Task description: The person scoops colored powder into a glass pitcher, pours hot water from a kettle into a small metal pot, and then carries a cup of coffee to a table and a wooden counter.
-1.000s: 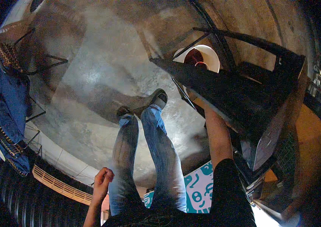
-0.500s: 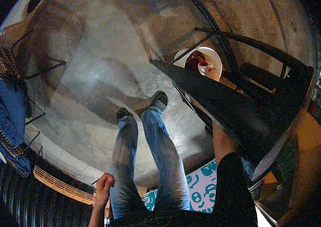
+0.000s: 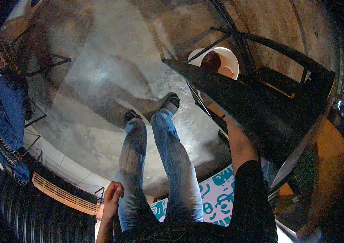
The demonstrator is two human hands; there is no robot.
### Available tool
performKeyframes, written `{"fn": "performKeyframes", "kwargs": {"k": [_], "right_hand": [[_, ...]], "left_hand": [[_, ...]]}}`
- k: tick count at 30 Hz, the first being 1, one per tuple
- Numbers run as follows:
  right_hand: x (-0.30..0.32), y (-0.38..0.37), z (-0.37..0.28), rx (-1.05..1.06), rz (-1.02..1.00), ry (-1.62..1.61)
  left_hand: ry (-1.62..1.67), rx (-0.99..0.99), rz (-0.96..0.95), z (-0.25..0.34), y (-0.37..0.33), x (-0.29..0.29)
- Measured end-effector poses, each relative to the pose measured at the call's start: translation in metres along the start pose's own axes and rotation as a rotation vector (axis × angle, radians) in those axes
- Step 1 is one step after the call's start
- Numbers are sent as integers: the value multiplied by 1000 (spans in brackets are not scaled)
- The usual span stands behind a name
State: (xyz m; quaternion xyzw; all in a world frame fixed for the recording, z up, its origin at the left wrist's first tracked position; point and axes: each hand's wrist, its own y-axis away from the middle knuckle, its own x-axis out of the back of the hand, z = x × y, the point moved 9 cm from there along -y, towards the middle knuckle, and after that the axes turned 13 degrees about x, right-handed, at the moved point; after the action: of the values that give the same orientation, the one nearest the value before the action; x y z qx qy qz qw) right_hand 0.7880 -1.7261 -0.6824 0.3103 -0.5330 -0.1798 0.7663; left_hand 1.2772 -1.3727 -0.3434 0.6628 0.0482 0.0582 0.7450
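A white bucket (image 3: 231,60) with dark red liquid (image 3: 211,61) in it stands beyond the black slanted panel (image 3: 212,87) at the upper right. My right arm (image 3: 241,141) passes behind that panel. Part of my right hand (image 3: 226,72) shows inside the bucket, by the liquid; its fingers are hidden, and the small white cup seen earlier is out of sight. Near my left thigh, my left hand (image 3: 114,191) is raised with its fingers curled in, and nothing shows in it.
My legs in blue jeans (image 3: 133,162) stretch forward over the grey floor (image 3: 107,77). A patterned teal and white surface (image 3: 216,202) lies under me. At far left is a person in blue trousers (image 3: 9,109) beside a woven chair (image 3: 7,60). A slatted wooden bench (image 3: 62,194) stands lower left.
My right hand has dropped deeper into the bucket. The small white cup it held, with red liquid pouring from it, has gone from sight. My left hand has barely moved.
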Motion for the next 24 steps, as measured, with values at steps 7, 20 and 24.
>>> {"fn": "performKeyframes", "kwargs": {"k": [7,20,24], "right_hand": [[-7,77,15,-337,337,-832],[121,432,-136,-478,753,-1973],[202,536,-172,-349,702,-2016]], "left_hand": [[72,-77,-60,-11,6,3],[-45,-428,-163,69,114,29],[-125,-612,-302,116,164,-9]]}}
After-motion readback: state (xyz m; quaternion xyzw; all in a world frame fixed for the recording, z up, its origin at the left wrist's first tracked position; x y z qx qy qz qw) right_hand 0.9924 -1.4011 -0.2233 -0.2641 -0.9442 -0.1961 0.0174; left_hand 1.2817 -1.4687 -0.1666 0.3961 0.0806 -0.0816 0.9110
